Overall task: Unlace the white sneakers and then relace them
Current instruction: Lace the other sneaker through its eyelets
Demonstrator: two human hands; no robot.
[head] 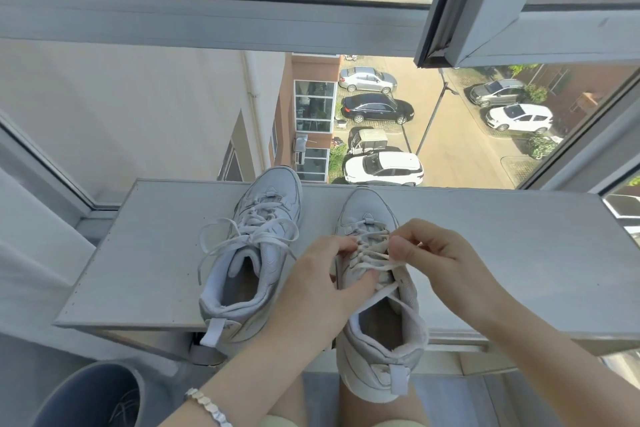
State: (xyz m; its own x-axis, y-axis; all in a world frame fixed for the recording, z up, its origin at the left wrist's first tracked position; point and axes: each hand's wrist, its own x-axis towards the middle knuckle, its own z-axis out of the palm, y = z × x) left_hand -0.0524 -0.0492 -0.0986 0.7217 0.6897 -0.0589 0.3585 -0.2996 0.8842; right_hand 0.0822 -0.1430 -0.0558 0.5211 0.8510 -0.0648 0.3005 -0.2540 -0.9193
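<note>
Silver bracelet [207,405], left hand [311,288], right hand [440,253] — both in a pinch on laces [367,265] of one sneaker [381,357].

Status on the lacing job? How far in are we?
Done: the left chunky white sneaker looks untied, its flat white lace trailing loose onto the pale grey ledge, yet still threaded. In hand: the left hand grips the right white sneaker while the right hand pinches its crossed lace. Left: pulling both laces out, then relacing both.
</note>
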